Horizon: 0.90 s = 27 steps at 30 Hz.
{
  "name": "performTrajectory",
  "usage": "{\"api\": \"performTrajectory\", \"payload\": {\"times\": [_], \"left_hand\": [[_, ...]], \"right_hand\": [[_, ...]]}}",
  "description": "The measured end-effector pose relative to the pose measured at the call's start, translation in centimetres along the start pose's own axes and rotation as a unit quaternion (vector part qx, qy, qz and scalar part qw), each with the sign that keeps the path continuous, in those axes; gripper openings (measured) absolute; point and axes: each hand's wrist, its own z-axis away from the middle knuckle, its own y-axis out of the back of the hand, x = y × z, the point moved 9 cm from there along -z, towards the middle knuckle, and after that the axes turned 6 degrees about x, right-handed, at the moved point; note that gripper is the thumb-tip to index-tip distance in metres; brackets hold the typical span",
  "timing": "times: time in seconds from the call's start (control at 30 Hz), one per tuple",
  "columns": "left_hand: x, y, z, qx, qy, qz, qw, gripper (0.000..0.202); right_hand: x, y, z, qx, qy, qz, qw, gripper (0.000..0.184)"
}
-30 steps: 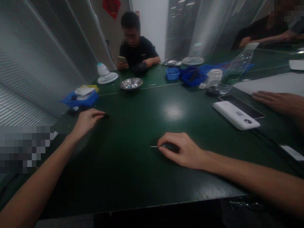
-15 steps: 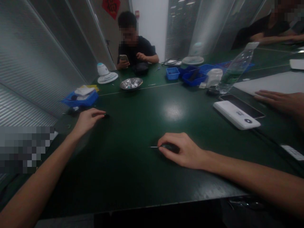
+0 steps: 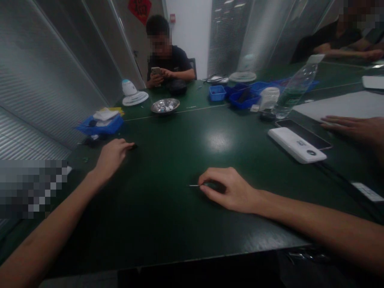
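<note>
My left hand (image 3: 112, 158) reaches out over the green table (image 3: 162, 224), its fingertips together on a small black object (image 3: 135, 146) whose kind I cannot make out. My right hand (image 3: 226, 188) rests on the table nearer to me, thumb and index finger pinched. From that pinch a thin silver rod (image 3: 193, 185) points left, low over the tabletop. Whether it has a handle inside the dark hollow of the palm I cannot tell. Ahead of my left hand stands a blue basket (image 3: 103, 129) with white and yellow items in it.
A metal bowl (image 3: 165, 107) of small pieces and a white fan (image 3: 133, 96) stand farther back. On the right are a white power bank (image 3: 295, 145), a phone (image 3: 306, 134), a plastic bottle (image 3: 295, 90), blue trays (image 3: 244, 100) and another person's hand (image 3: 354, 127). Someone sits opposite holding a phone.
My left fingers have shifted slightly over the small black object, the index finger straighter now. My right hand stays in place. The person opposite has brought a hand to their phone.
</note>
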Motion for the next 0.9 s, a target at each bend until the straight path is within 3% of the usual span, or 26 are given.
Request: {"api": "performTrajectory", "payload": {"times": [0.1,0.2,0.37,0.6,0.73,0.8,0.9], "left_hand": [[2.6,-0.5,0.7,-0.034,-0.031,-0.142,0.989,0.052],[4.1,-1.0,1.0,-0.045,-0.049,-0.212,0.975,0.051],[3.9,-0.9,0.9,-0.033,-0.023,-0.197,0.98,0.038],[4.1,0.3,0.4,0.025,-0.018,-0.205,0.978,0.045],[2.4,-0.3,0.2,0.018,0.025,-0.104,0.994,0.042],[0.6,-0.4,0.1,0.04,0.07,-0.015,0.997,0.038],[-3.1,-1.0,0.3,0.073,0.173,0.1,0.977,0.036]], "right_hand": [[0.2,-0.1,0.1,-0.003,-0.003,0.001,1.0,0.012],[0.2,-0.1,0.1,-0.002,-0.002,0.005,1.0,0.012],[0.1,-0.1,0.1,0.001,0.002,0.007,1.0,0.012],[0.2,-0.2,0.2,-0.008,0.0,0.008,1.0,0.014],[0.0,-0.2,0.2,-0.012,0.004,0.012,1.0,0.015],[0.0,-0.3,0.2,-0.013,0.005,0.013,1.0,0.014],[0.2,-0.4,0.2,-0.011,0.002,0.016,1.0,0.014]]}}
